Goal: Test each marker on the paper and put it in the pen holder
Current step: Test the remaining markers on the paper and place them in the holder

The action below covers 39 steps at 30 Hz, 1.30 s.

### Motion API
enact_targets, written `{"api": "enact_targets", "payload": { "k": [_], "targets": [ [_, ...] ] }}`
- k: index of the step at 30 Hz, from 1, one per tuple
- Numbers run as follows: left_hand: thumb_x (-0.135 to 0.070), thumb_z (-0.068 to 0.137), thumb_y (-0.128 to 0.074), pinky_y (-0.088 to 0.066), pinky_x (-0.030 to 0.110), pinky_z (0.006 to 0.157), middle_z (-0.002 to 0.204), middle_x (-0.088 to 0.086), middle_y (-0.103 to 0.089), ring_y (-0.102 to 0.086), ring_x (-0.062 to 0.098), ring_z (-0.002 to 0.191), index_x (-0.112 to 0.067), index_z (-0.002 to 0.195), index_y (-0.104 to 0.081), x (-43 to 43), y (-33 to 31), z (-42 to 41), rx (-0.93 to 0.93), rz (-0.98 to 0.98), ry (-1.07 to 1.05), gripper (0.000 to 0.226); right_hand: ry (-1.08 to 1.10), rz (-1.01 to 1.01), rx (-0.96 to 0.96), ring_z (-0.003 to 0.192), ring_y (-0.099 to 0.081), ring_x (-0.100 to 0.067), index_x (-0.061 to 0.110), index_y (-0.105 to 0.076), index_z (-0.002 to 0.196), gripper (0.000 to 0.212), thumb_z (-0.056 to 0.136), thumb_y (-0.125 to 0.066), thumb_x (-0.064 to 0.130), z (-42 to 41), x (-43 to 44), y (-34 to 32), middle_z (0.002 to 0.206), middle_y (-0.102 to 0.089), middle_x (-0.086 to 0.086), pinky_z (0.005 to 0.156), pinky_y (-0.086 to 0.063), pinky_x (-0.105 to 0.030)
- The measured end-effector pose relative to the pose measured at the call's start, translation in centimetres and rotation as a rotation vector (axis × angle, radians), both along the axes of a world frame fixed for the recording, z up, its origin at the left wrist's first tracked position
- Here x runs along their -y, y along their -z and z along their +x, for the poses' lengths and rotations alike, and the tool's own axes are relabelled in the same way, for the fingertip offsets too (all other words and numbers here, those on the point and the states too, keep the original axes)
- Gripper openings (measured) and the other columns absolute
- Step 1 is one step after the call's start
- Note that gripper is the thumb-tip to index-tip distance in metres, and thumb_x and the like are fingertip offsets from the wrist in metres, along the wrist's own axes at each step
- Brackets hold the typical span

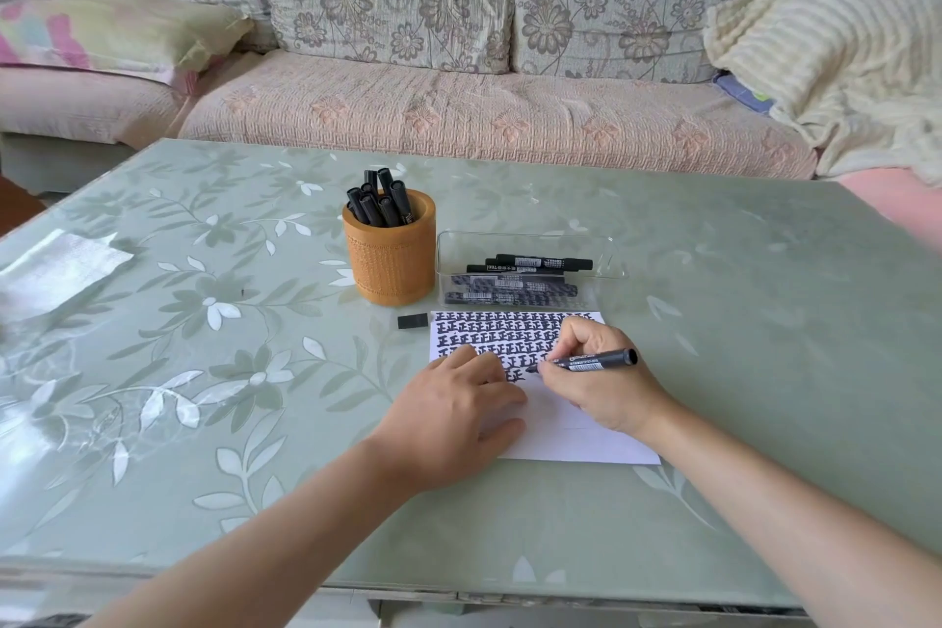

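The right hand (596, 375) pinches a black marker (594, 362) in a writing grip, fingers curled round the barrel near its tip. The marker lies almost level, its long axis running left to right. Its bare tip points left and touches the paper (560, 439) at the end of the lowest row of black characters, and its rear end sticks out past the hand to the right. The left hand (459, 408) lies flat on the paper's left part, fingers straight, pressing the sheet down; it holds nothing.

The step in hand looks like the test stroke itself. The next move probably turns on the cap (413, 322), which lies alone on the counter (204, 372) just off the paper's far-left corner, its long axis also left to right. It sits beyond and to the left of both hands, and the left hand is clearly nearer to it. The holder (390, 265) stands upright just beyond the cap, with several capped markers (380, 201) leaning in it. From the right hand it lies forward and left, across the paper.

The clear tray (609, 252), just right of the holder and close to the paper's far edge, holds spare markers (530, 264), so the task seems partway done.
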<state>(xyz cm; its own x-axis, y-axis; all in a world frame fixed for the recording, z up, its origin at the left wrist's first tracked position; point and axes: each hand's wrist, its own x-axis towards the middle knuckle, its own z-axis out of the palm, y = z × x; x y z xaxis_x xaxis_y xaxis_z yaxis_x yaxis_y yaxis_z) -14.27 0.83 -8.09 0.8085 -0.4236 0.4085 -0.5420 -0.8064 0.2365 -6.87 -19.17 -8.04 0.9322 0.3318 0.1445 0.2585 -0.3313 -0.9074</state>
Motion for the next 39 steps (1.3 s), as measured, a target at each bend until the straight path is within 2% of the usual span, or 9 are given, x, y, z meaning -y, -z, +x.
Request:
{"api": "enact_targets", "payload": {
  "k": [5,8,11,14,18,23,28,36,39],
  "targets": [
    [-0.044,0.087,-0.056,-0.039,0.024,0.070,0.093,-0.010,-0.054,-0.049,0.015,0.084,-0.033,0.101,-0.068,0.02,0.01,0.03,-0.023,0.013,-0.018,0.022,0.005,-0.082,0.053,0.057,-0.044,-0.006,0.015,-0.049,0.067,0.026,0.077,-0.071,0.007,0.00,0.00,0.10,0.060,-0.051,0.014,0.056,-0.034,-0.026],
    [-0.045,0.087,-0.055,-0.034,0.021,0.070,0.093,-0.010,-0.054,-0.048,0.014,0.084,-0.033,0.102,-0.068,0.02,-0.04,0.03,-0.034,0.022,-0.024,0.022,-0.002,-0.122,0.065,0.061,-0.045,-0.007,0.018,-0.049,0.067,0.023,0.075,-0.070,0.015,-0.12,0.06,0.04,0.062,-0.052,0.016,0.058,-0.035,-0.028],
    [-0.044,0.087,-0.056,-0.035,0.022,0.071,0.093,-0.010,-0.054,-0.048,0.014,0.084,-0.033,0.102,-0.068,0.03,-0.08,-0.01,-0.042,0.018,-0.025,0.022,0.008,-0.117,0.077,0.062,-0.043,-0.010,0.017,-0.046,0.068,0.020,0.069,-0.065,0.022,-0.18,0.09,0.07,0.063,-0.049,0.013,0.059,-0.035,-0.032],
    [-0.044,0.087,-0.056,-0.039,0.025,0.071,0.093,-0.009,-0.054,-0.049,0.015,0.084,-0.033,0.102,-0.068,0.06,-0.11,-0.01,-0.048,0.013,-0.023,0.023,0.004,-0.104,0.110,0.063,-0.042,-0.011,0.017,-0.044,0.068,0.021,0.070,-0.065,0.021,-0.19,0.13,0.07,0.063,-0.047,0.010,0.059,-0.033,-0.033],
    [-0.044,0.086,-0.057,-0.038,0.024,0.070,0.093,-0.009,-0.054,-0.048,0.014,0.083,-0.032,0.103,-0.068,0.06,-0.13,0.04,-0.050,0.015,-0.027,0.023,-0.036,-0.105,0.093,0.063,-0.043,-0.012,0.018,-0.044,0.065,0.022,0.070,-0.065,0.020,-0.28,0.20,0.02,0.062,-0.048,0.009,0.059,-0.035,-0.034],
    [-0.044,0.087,-0.057,-0.034,0.023,0.069,0.093,-0.010,-0.053,-0.047,0.015,0.083,-0.033,0.104,-0.067,0.04,-0.12,0.06,-0.051,0.021,-0.026,0.023,-0.029,-0.104,0.101,0.063,-0.043,-0.011,0.018,-0.044,0.065,0.021,0.069,-0.064,0.021,-0.28,0.19,0.00,0.062,-0.047,0.009,0.060,-0.033,-0.031],
    [-0.044,0.086,-0.057,-0.038,0.025,0.069,0.093,-0.010,-0.054,-0.048,0.015,0.083,-0.033,0.103,-0.067,0.06,-0.12,0.07,-0.051,0.014,-0.023,0.023,-0.037,-0.087,0.095,0.062,-0.043,-0.008,0.021,-0.044,0.064,0.023,0.072,-0.066,0.016,-0.41,0.12,-0.20,0.062,-0.049,0.013,0.059,-0.034,-0.028],
    [-0.045,0.086,-0.057,-0.033,0.022,0.069,0.093,-0.010,-0.053,-0.047,0.014,0.084,-0.034,0.104,-0.067,0.05,-0.02,0.12,-0.044,0.022,-0.019,0.023,-0.103,-0.088,0.064,0.059,-0.043,-0.008,0.011,-0.045,0.063,0.028,0.076,-0.069,0.003,-0.49,0.21,-0.40,0.060,-0.049,0.011,0.056,-0.033,-0.023],
    [-0.045,0.087,-0.057,-0.034,0.022,0.069,0.093,-0.010,-0.053,-0.048,0.014,0.084,-0.033,0.103,-0.067,0.01,0.02,0.16,-0.043,0.012,-0.011,0.023,-0.070,-0.094,0.065,0.058,-0.040,-0.010,0.013,-0.043,0.063,0.023,0.069,-0.065,0.014,-0.43,0.08,-0.40,0.059,-0.045,0.010,0.056,-0.031,-0.029]
  ]
}}
